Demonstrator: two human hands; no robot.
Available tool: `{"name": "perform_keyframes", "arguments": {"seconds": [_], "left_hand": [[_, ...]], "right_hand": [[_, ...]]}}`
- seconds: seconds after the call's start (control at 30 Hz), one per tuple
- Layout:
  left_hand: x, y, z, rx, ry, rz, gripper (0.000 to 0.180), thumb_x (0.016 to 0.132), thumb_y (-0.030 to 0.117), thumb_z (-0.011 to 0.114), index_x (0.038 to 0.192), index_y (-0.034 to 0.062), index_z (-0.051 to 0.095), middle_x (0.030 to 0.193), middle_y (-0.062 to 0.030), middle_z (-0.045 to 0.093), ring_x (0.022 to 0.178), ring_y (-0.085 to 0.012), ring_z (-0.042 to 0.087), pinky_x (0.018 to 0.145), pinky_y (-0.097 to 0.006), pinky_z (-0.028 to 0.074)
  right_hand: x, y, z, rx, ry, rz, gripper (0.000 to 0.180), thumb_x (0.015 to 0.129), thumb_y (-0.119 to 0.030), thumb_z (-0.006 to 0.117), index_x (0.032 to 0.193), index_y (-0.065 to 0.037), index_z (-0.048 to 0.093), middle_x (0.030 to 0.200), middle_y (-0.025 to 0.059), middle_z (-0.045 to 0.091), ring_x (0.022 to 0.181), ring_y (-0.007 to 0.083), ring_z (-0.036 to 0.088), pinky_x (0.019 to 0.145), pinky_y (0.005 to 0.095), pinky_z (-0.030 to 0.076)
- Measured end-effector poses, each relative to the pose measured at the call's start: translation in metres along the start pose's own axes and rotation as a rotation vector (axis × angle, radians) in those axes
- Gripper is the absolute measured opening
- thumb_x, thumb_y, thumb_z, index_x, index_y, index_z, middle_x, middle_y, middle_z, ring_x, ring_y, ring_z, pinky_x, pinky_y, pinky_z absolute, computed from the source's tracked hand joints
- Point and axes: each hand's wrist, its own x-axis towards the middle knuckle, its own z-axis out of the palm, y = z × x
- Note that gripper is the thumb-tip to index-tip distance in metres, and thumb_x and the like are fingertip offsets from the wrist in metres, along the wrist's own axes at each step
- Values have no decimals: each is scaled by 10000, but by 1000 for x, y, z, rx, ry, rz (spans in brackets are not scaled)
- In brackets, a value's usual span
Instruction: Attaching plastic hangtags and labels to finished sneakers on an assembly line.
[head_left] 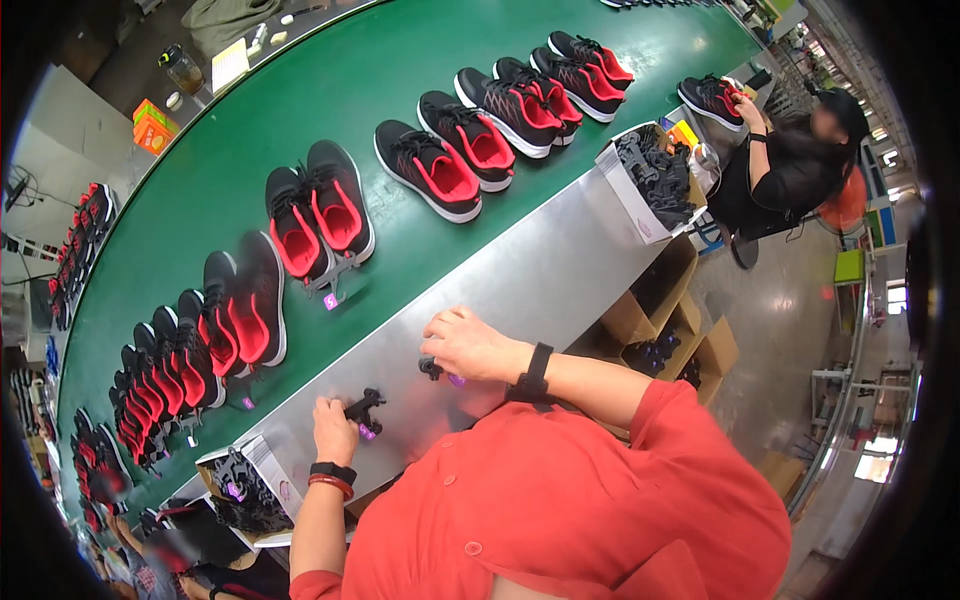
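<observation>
Over the grey metal ledge, my left hand [333, 434] is closed on a small black plastic shoe hanger [366, 405] with a purple tag. A second black shoe hanger [429, 367], mostly covered by the fingers, sits in my right hand [468, 345]; a bit of purple shows beneath that palm. Ahead on the green conveyor belt [420, 262] stands a pair of black sneakers [337, 208] with red lining and white soles. A hanger with a purple tag [331, 300] sticks out at their heels.
More sneaker pairs [440, 168] line the belt on both sides. White boxes of black hangers stand at the left [268, 475] and right [628, 195] of the ledge. Open cardboard boxes [640, 312] lie below at the right. A co-worker [790, 165] handles a sneaker at far right.
</observation>
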Motion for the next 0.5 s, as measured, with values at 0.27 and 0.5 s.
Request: {"name": "perform_keyframes", "arguments": {"seconds": [0.27, 0.5], "left_hand": [[1, 24, 6, 65, -145, -290, 306, 728, 112, 738, 997, 32, 614, 1043, -195, 544, 945, -402, 606, 815, -466, 515], [23, 49, -4, -82, 44, -355, 185, 785, 98, 610, 936, 2, 564, 995, -237, 557, 899, -451, 588, 782, -504, 483]], "right_hand": [[7, 62, -34, 87, -168, -15, 219, 812, -112, 644, 1029, -88, 666, 1145, 102, 587, 1148, 273, 514, 1019, 449, 363], [-3, 123, -81, 132, 97, -131, 199, 789, -100, 656, 986, -71, 673, 1093, 93, 598, 1063, 279, 543, 950, 415, 406]]}}
